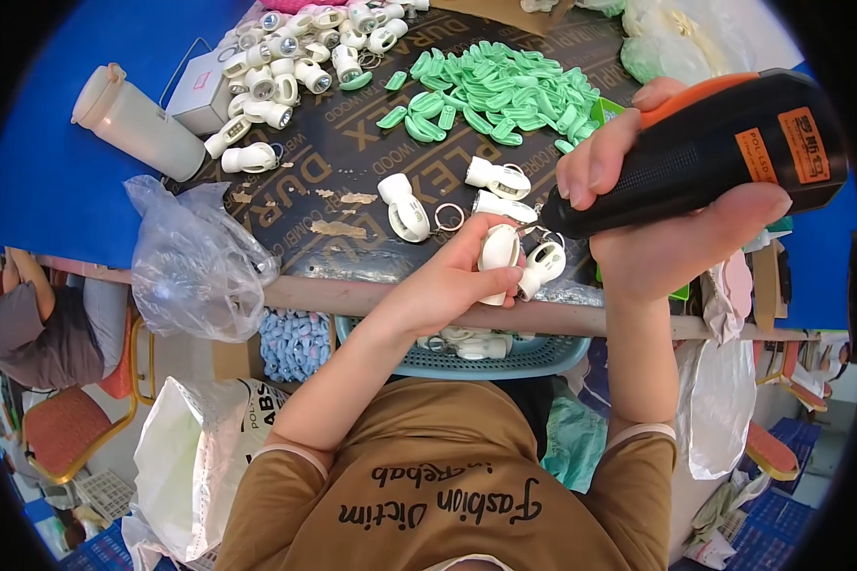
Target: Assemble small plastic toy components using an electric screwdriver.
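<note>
The left hand point(445, 285) pinches a white light point(498, 247) at the near edge of the counter point(338, 157). The right hand point(649, 246) is wrapped around a black and orange power screwdriver point(690, 157), its tip close to that light, so this one looks not done yet. A few loose lights point(405, 209) lie near it, maybe waiting. The far-left heap of lights point(286, 67) may be finished, but I can't tell. Many green pieces point(505, 90) are left far off.
</note>
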Demonstrator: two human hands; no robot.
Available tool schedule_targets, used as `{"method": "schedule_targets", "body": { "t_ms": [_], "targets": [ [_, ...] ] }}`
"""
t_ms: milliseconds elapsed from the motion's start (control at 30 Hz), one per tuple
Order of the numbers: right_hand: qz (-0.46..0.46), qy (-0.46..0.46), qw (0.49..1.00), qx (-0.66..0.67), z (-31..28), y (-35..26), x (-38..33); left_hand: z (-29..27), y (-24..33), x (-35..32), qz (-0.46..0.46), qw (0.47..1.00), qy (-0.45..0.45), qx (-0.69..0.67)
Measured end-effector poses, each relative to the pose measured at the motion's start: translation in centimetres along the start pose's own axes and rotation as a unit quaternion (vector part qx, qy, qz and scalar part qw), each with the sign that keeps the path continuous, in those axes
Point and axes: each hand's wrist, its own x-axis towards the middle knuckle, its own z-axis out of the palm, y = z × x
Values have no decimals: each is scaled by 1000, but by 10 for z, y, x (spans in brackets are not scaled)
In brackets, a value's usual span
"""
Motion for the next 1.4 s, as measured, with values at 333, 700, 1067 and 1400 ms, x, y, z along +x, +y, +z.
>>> {"method": "schedule_targets", "body": {
  "t_ms": [333,700,1067,1400],
  "targets": [
    [-7,5,999,-33,5,0,0,-2,0,-1,-15,999,-25,-13],
    [45,31,994,-98,12,1,-8,-1,2,-2,-7,999,-4,-33],
    [45,13,993,-109,13,5,-10,-3,6,-2,-38,996,-23,-81],
    [29,-7,986,-161,11,9,-8,-6,3,-1,-47,994,-24,-94]
  ]
}}
